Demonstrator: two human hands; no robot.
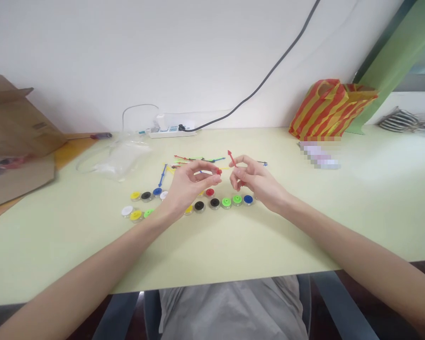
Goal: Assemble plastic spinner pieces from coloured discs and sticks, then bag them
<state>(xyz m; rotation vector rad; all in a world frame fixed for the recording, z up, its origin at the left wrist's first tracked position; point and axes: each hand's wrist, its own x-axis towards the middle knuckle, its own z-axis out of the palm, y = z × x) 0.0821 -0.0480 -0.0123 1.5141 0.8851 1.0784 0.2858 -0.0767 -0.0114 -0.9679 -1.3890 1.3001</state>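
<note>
My left hand (194,184) pinches a small red piece (218,172) between thumb and fingers. Just to its right, my right hand (251,177) grips a red arrow-tipped stick (231,157) that points up and left. The two red pieces are apart. Under and in front of my hands, round pieces lie in two rough rows, among them a yellow disc (136,216), a black disc (199,206), a green disc (237,199), a blue disc (248,199) and a red disc (210,192). Behind them lie thin coloured sticks, one of them blue (162,175); my hands partly hide them.
A cardboard box (21,118) stands at the left, beside a clear plastic bag (118,158). By the wall are a power strip (173,132) with a black cable (269,85) and a red-yellow striped bag (318,111). A blurred packet (318,155) lies before that bag.
</note>
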